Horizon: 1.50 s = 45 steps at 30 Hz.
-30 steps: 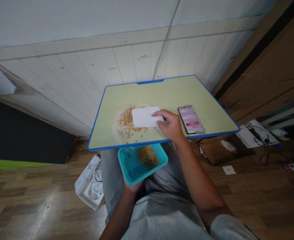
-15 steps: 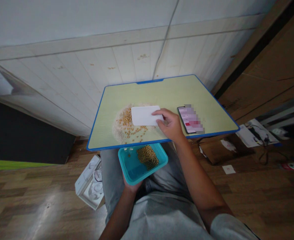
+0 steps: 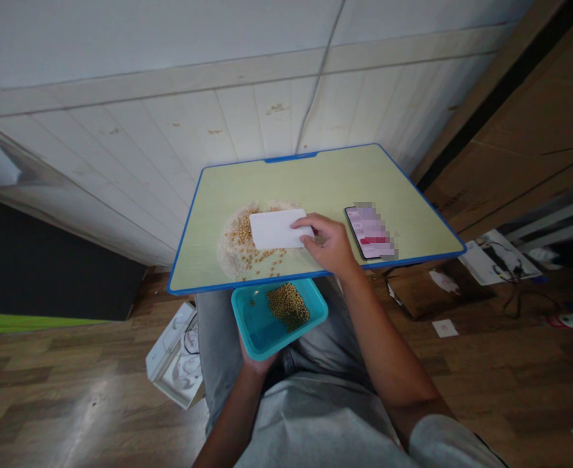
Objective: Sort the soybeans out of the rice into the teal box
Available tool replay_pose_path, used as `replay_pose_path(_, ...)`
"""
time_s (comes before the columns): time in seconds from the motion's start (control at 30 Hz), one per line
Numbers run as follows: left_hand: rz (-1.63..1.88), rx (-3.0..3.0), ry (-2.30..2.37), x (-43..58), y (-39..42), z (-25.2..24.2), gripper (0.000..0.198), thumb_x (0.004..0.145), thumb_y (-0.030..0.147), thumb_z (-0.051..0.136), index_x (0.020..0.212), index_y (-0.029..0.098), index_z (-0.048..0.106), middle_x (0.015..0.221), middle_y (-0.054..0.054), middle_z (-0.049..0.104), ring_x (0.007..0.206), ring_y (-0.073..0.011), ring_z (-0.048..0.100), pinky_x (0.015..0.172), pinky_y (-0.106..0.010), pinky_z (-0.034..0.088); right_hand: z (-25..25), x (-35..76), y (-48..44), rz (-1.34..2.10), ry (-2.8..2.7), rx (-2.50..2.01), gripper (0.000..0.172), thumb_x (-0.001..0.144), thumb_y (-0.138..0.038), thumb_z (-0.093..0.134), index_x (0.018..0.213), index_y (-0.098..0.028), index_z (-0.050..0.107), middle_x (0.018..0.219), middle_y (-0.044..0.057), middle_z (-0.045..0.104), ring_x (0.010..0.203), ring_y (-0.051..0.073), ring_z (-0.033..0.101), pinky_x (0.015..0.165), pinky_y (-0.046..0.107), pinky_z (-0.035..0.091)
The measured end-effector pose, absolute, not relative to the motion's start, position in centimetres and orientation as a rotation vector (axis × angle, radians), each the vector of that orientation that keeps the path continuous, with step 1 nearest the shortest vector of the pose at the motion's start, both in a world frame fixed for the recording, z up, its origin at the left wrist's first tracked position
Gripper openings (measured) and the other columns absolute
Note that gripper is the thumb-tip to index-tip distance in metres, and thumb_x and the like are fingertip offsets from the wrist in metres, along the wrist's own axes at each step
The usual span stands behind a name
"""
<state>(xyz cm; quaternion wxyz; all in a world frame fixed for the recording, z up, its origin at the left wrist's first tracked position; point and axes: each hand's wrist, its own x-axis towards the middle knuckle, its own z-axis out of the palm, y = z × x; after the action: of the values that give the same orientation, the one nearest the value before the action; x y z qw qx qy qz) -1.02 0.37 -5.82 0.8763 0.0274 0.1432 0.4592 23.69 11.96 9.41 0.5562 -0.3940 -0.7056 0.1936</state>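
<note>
My right hand (image 3: 331,244) pinches a white card (image 3: 274,229) by its right end, between thumb and fingers. The card is over a spread of yellow soybeans (image 3: 240,233) and fine pale grains (image 3: 229,257) on a small table (image 3: 340,179). Below the table's front edge, my left hand (image 3: 258,361) holds a turquoise plastic tub (image 3: 254,325) from underneath, its fingers mostly hidden by the tub. A heap of soybeans (image 3: 289,307) lies toward the right of the tub, tilted slightly over my lap.
A phone (image 3: 368,233) with its screen lit lies on the table right of my hand. White boxes (image 3: 174,357) with a cable stand on the floor at left. Cardboard (image 3: 520,130) rises at right, and a panelled wall (image 3: 169,143) backs the table.
My right hand has moved the white card slightly left and toward me, over the beans. The tub and my left hand stay nearly where they were.
</note>
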Motion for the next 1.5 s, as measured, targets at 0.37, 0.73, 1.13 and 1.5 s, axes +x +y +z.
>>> replay_pose_path(0.37, 0.978, 0.059, 0.304, -1.3, 0.1, -6.6, 0.071, 0.110, 0.065, 0.027, 0.154, 0.026, 0.065, 0.165, -0.003, 0.061, 0.174, -0.0222, 0.011, 0.139, -0.052, -0.003, 9.5, 23.6, 12.2, 0.425, -1.638, -1.004, 0.037, 0.083, -0.006, 0.061, 0.109, -0.025, 0.078, 0.111, 0.004, 0.083, 0.097, 0.022, 0.075, 0.082, 0.038, 0.060)
replay_pose_path(0.73, 0.965, 0.087, 0.250, -1.1, 0.1, -5.6, 0.074, 0.109, 0.068, 0.023, 0.157, 0.028, 0.061, 0.170, -0.003, 0.053, 0.171, -0.0268, 0.024, 0.139, -0.053, -0.005, 9.5, 23.5, 12.0, 0.413, -1.565, -1.061, 0.037, 0.082, -0.004, 0.060, 0.106, -0.025, 0.079, 0.109, 0.003, 0.083, 0.096, 0.022, 0.075, 0.080, 0.037, 0.060)
replay_pose_path(1.13, 0.936, 0.096, 0.246, -1.6, 0.2, -6.4, 0.080, 0.107, 0.072, 0.020, 0.159, 0.025, 0.059, 0.165, -0.004, 0.061, 0.166, -0.0286, 0.041, 0.141, -0.055, 0.008, 9.2, 23.5, 12.1, 0.340, -1.455, -1.098, 0.041, 0.076, -0.001, 0.056, 0.101, -0.025, 0.077, 0.103, 0.001, 0.082, 0.092, 0.023, 0.073, 0.077, 0.038, 0.057)
replay_pose_path(1.5, 0.926, 0.108, 0.190, -1.2, 0.2, -5.7, 0.078, 0.109, 0.069, 0.017, 0.157, 0.025, 0.061, 0.168, -0.002, 0.055, 0.173, -0.0258, 0.012, 0.136, -0.056, -0.014, 9.0, 23.6, 12.1, 0.334, -1.395, -1.091, 0.040, 0.076, -0.002, 0.055, 0.099, -0.025, 0.078, 0.099, 0.000, 0.082, 0.084, 0.020, 0.071, 0.073, 0.035, 0.053)
